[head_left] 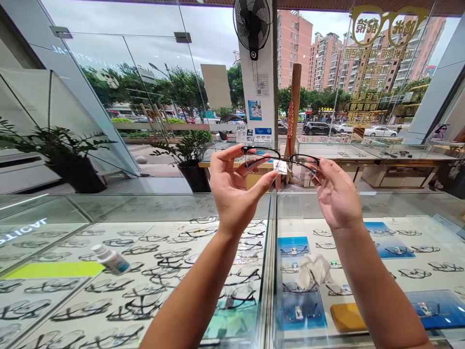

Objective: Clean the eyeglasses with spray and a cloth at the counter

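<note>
A pair of eyeglasses [290, 156] with a dark upper rim is held up in front of me, above the glass display case. My left hand [234, 191] grips the frame's left end, fingers behind and thumb stretched toward the bridge. At the other end, my right hand [337, 194] pinches the frame near the hinge. A small white tag [280, 166] hangs close to the bridge. Below my right hand a crumpled pale cloth [314, 272] lies on the case top, and a white spray bottle [111, 259] stands to the left.
The glass display case [271, 291] spans the foreground, with many eyeglasses inside. A yellow-brown glasses case [348, 317] lies beside my right forearm. Farther off are potted plants [194, 167], a second display counter [392, 151] and a wall fan [252, 24] on a pillar.
</note>
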`<state>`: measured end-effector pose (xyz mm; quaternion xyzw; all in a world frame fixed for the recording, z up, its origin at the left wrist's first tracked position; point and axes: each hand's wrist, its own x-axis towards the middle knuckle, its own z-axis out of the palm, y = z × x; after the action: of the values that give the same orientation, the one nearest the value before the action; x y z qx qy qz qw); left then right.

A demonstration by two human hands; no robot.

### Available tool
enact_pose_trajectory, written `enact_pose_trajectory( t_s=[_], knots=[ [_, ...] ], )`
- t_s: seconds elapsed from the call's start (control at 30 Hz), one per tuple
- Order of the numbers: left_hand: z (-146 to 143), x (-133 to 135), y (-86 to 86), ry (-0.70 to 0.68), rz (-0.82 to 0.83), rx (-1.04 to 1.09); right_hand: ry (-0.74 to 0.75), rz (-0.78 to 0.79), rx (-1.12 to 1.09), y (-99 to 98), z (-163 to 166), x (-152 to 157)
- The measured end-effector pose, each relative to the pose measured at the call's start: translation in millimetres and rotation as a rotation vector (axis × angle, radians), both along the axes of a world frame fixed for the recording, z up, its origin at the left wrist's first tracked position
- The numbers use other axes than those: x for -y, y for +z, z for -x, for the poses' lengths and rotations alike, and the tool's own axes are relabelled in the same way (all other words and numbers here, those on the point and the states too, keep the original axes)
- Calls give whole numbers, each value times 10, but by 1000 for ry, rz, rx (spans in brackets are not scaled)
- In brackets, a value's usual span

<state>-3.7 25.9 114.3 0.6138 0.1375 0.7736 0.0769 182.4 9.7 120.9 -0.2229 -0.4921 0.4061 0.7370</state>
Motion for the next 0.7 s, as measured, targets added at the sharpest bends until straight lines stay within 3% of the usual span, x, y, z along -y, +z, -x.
enact_pose_trajectory(
  t_s=[0.5,0.6,0.7],
  knots=[
    [87,-30,-22,6,99,-6,15,-2,70,5,3,24],
    [137,-81,-5,-99,203,40,30,-44,60,24,18,58],
    [193,-116,23,-307,383,32,32,-125,126,36,30,97]
  ],
)
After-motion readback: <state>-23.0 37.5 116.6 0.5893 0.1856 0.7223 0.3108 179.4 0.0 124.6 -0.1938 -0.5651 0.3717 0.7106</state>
